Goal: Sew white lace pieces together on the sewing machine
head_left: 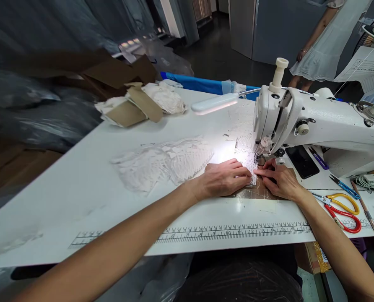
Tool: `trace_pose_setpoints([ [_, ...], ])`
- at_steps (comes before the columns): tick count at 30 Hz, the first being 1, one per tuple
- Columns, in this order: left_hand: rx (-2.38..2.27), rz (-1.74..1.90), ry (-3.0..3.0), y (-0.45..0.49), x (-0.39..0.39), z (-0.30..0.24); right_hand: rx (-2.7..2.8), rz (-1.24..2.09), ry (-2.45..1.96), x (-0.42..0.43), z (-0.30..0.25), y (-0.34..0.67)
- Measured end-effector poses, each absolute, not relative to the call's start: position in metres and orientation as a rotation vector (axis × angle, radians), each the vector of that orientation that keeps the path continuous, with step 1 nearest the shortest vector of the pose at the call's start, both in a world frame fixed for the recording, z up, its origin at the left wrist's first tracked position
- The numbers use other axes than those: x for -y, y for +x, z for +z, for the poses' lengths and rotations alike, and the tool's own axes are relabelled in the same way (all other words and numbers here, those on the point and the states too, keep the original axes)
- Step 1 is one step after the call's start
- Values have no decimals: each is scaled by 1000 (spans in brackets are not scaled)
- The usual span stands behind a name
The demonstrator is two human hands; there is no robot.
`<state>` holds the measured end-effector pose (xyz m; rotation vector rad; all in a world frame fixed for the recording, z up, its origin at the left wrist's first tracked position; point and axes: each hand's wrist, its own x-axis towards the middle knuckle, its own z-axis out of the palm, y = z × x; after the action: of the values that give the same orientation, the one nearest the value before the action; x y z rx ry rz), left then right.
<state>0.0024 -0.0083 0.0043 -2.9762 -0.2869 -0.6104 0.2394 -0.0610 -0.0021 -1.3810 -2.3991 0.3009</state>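
A strip of white lace fabric (pixel 245 156) lies under the needle area of a white sewing machine (pixel 325 119), lit by a lamp. My left hand (pixel 226 178) rests on the strip's left side, its fingers bent together and closed on the fabric near its front end. My right hand (pixel 278 179) is on the metal plate (pixel 253 193), just right of the needle. Its index finger reaches out to the fabric's edge, with the thumb apart from it. Left of my hands, gathered white lace pieces (pixel 168 161) lie flat on the table.
Cardboard pieces and white cloth (pixel 143 105) lie at the table's far left edge. At right are a phone (pixel 302 161), blue thread snips (pixel 344 186), and scissors with red and yellow handles (pixel 344 209). A printed ruler (pixel 231 231) runs along the front edge. A person (pixel 325 46) stands behind.
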Motion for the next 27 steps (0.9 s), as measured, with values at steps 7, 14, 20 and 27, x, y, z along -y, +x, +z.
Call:
trace_pose_setpoints([
  [7, 232, -607, -2915, 3, 13, 8, 2411, 209, -1303, 62, -7, 240],
  [14, 200, -566, -3060, -1, 13, 21, 2436, 32, -1275, 66, -4, 237],
  [20, 253, -551, -3196, 0, 3, 16, 2504, -18, -1393, 67, 4, 228],
  [27, 324, -526, -3182, -2, 5, 17, 2537, -47, -1575, 67, 7, 221],
])
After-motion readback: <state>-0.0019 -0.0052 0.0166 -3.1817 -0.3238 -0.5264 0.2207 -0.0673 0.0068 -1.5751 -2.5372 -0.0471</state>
